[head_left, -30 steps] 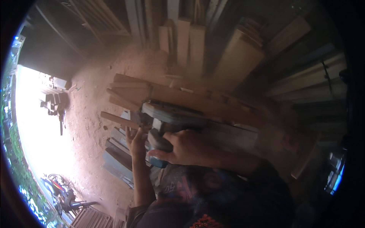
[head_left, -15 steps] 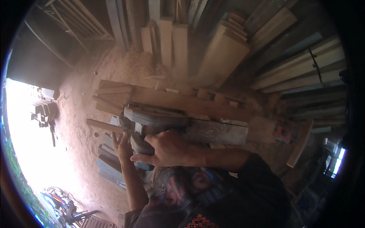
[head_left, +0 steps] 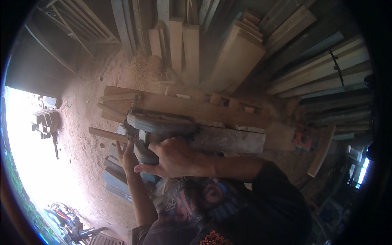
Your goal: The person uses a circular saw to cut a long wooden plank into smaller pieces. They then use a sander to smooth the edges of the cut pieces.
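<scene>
A dusty grey power tool, its shape like a power saw (head_left: 161, 123), stands in front of me with a long rounded housing. My right hand (head_left: 173, 156) is closed over its near side, thumb stretched out to the left; the palm side is hidden. At the tool's left end, my left hand (head_left: 128, 155) has its fingers at the end of a narrow wooden strip (head_left: 105, 133) and seems to pinch it. The strip's inner end is partly hidden by the hand and tool. A pale, worn board (head_left: 230, 140) extends rightward from the tool.
A long wide plank (head_left: 163, 101) lies just beyond the tool. Boards (head_left: 241, 57) lean at the back, and stacked timber (head_left: 326, 73) fills the right. Shavings (head_left: 145, 71) cover the floor. A red object (head_left: 302, 139) sits right; a motorcycle (head_left: 65, 220) stands lower left.
The tool and both hands have shifted slightly left, along with the wooden strip. Part of this is the whole view shifting a little. Both hands keep the same hold.
</scene>
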The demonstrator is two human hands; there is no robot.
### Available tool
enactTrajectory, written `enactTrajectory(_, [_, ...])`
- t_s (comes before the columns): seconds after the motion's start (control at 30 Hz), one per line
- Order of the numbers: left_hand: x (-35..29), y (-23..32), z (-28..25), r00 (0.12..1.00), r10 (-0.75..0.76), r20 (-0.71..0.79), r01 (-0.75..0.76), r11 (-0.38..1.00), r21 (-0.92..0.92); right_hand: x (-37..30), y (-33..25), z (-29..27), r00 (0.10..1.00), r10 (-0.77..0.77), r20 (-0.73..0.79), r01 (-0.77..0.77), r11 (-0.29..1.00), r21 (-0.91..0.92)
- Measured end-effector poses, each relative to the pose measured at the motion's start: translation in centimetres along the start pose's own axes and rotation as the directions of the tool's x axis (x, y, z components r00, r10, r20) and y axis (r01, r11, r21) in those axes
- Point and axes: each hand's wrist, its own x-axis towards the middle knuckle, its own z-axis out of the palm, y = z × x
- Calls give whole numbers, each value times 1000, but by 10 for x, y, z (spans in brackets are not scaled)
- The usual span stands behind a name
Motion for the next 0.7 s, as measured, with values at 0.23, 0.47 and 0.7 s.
enactTrajectory(0.23, [25,-14,-36,1000,-25,-11,25,999,47,6,-2,3,1000,-2,5,3,1000,-26])
enactTrajectory(0.47, [36,-16,-50,998,56,5,-56,987,148,14,-6,2,1000,2,-14,-2,1000,-7])
enactTrajectory(0.7, [61,-24,-79,986,56,157,-85,979,187,24,-7,8,999,-32,-27,32,999,26])
